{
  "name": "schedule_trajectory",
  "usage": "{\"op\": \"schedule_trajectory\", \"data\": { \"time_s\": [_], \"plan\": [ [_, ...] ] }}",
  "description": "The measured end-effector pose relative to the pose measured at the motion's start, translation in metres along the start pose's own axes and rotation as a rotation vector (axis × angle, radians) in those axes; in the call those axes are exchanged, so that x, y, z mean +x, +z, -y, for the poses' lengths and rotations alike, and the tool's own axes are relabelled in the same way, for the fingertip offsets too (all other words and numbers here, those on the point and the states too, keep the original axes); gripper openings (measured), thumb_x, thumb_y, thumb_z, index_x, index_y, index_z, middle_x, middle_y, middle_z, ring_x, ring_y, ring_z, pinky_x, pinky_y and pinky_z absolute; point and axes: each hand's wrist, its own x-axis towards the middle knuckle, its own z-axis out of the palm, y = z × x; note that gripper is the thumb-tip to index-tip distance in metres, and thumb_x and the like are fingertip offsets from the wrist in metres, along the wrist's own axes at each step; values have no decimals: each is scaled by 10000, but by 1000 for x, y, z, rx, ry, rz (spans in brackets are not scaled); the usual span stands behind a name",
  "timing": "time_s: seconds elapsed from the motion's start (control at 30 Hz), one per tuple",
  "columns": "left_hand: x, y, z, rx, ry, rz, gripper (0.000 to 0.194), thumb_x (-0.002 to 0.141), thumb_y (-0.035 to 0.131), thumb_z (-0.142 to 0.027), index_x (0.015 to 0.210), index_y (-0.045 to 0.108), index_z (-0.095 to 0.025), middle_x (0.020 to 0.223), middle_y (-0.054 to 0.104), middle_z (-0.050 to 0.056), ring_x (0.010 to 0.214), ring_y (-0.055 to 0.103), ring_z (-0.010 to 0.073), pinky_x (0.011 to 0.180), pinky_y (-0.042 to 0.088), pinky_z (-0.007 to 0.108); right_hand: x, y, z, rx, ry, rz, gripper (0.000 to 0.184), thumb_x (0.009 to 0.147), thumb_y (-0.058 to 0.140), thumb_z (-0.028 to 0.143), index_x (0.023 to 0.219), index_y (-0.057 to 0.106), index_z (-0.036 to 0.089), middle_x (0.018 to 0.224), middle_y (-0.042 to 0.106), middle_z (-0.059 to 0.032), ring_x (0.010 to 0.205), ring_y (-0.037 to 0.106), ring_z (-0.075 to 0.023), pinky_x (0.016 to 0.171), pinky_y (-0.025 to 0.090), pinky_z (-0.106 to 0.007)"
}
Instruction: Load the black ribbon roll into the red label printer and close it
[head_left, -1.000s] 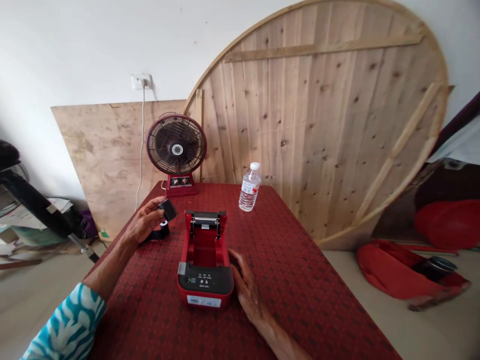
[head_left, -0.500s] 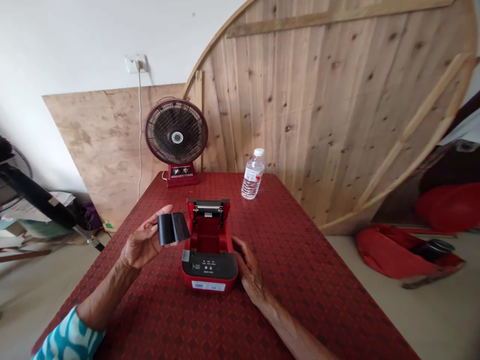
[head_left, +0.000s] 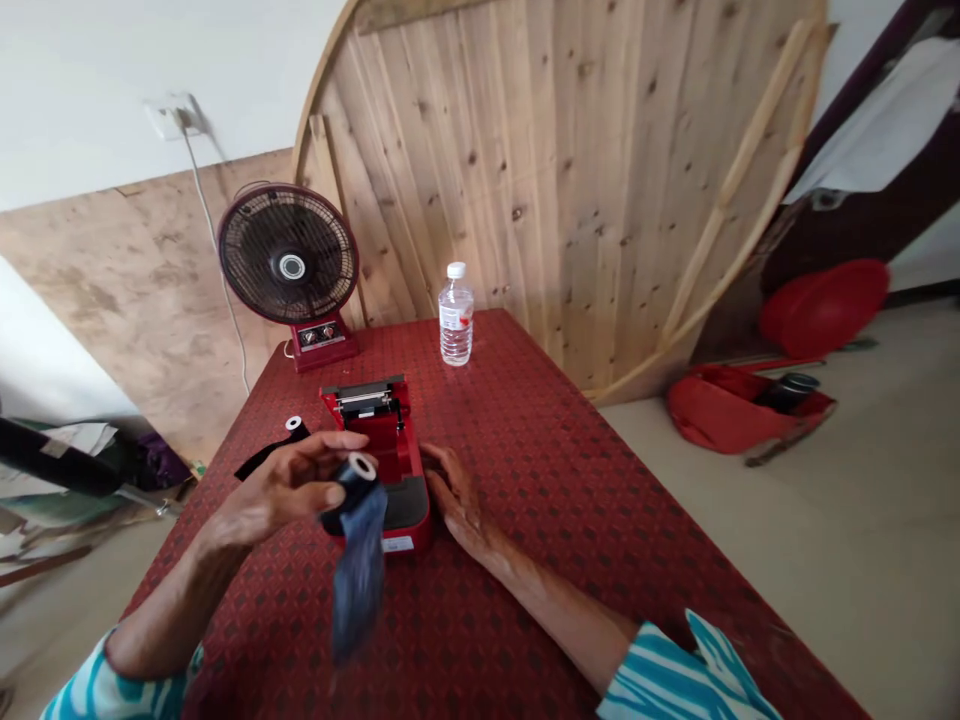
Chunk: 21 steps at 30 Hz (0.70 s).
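Note:
A dark ribbon roll (head_left: 355,480) with a pale core is pinched between the thumb and fingers of my left hand (head_left: 289,487), above the front left of a red label printer (head_left: 411,505). Its loose film (head_left: 360,580) hangs down in front, blurred by motion. Beyond that hand is a second dark roll (head_left: 295,428), a black strip running from it to the left; whether the two are joined is hidden. The printer's lid stands raised, baring the red inside. My right hand (head_left: 461,505) lies along the printer's right side, touching it, fingers extended.
On the red patterned table (head_left: 525,480), a fan (head_left: 289,265) stands at the back left and a water bottle (head_left: 456,318) upright at the back. Wooden boards (head_left: 525,180) lean against the wall behind. A red bag (head_left: 712,408) lies on the floor at right.
The view has turned right. The two rolls, earlier side by side in my left hand, are now apart; one is held with film dangling. My right hand stays by the printer.

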Motion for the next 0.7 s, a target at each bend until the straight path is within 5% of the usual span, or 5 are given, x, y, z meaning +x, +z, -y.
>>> {"op": "schedule_trajectory", "data": {
  "time_s": [0.2,0.37,0.7],
  "plan": [
    [44,1,16,599,-13,-15,462,765,662,-353,1194,590,-196,1135,687,79,1022,637,242,882,492,355,1,-2,4,-25,-15,22,322,912,406,247,1201,547,247,1168,595,-70,1134,550,-193,1007,426,-399],
    [58,9,7,985,-20,17,394,787,582,-233,1180,607,-216,1169,681,47,1064,631,244,945,453,371,1,-3,5,-4,3,28,331,911,404,218,1214,534,255,1178,587,-66,1139,549,-188,1016,426,-399],
    [84,13,22,1338,-91,151,369,747,632,-180,1113,598,-220,1141,676,72,1069,619,265,890,463,367,2,-1,-1,-18,-38,21,340,898,403,183,1210,523,246,1179,576,-70,1143,541,-189,1019,422,-405]
  ]
}}
